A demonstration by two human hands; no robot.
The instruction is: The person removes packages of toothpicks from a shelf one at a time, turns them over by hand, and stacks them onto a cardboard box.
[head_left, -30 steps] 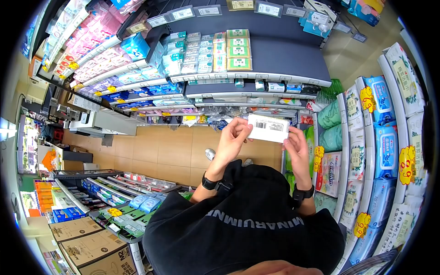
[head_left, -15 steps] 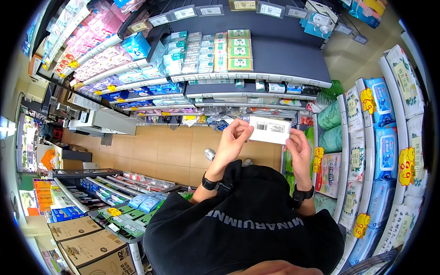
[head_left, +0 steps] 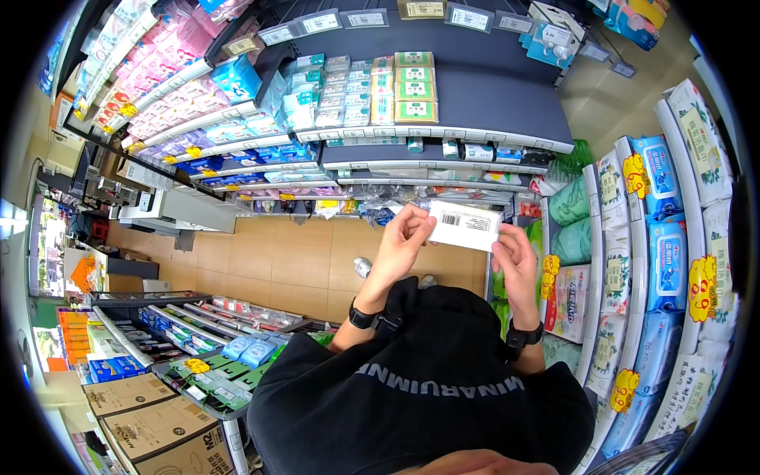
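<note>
A small white box point(head_left: 465, 225) with a barcode and fine print faces up in front of my chest, tilted slightly down to the right. My left hand point(head_left: 407, 237) pinches its left end between thumb and fingers. At the other end, my right hand point(head_left: 514, 252) holds the lower right corner. Both hands are above the aisle floor, short of the shelf front. Beyond them, green-and-tan packs point(head_left: 415, 87) stand in a row on the upper shelf point(head_left: 499, 95), beside several white and teal packs point(head_left: 343, 93).
Shelves of wipes point(head_left: 667, 261) with yellow price tags run along the right. Pink packs point(head_left: 178, 43) fill the shelves at the upper left. Cardboard boxes point(head_left: 162, 427) and a low display of green and blue packs point(head_left: 229, 372) stand at the lower left. Tiled floor point(head_left: 301, 261) lies below.
The white box has tilted slightly, its right end dipping a little. Both hands keep their hold on it and have barely moved.
</note>
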